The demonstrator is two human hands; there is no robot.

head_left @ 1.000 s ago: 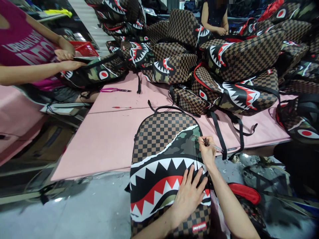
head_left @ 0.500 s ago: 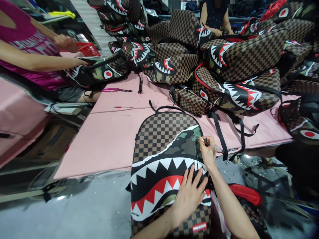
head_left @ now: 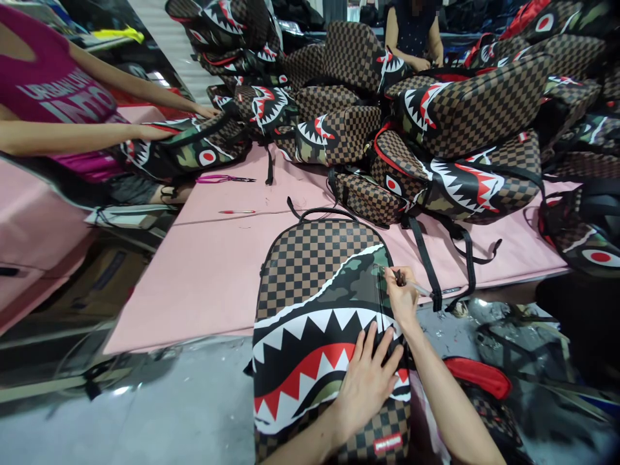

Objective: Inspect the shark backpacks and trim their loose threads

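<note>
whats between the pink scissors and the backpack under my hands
A red pen lies on the pink table between the scissors and the backpack, touching neither; head view.

The lower edge cuts off the base of the backpack (head_left: 314, 290). The left hand (head_left: 365, 381), laid flat, hides part of its red mouth print. The thin tool (head_left: 411, 284) pinched in the right hand (head_left: 403, 300) is too small to identify. The left edge crops the person in pink (head_left: 53, 97).

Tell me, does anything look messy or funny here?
Yes. The backpack under the left hand hangs over the pink table's front edge. Behind it, backpacks lie in a tumbled heap, with straps dangling off the edge. The right hand holds a thin tool.
</note>
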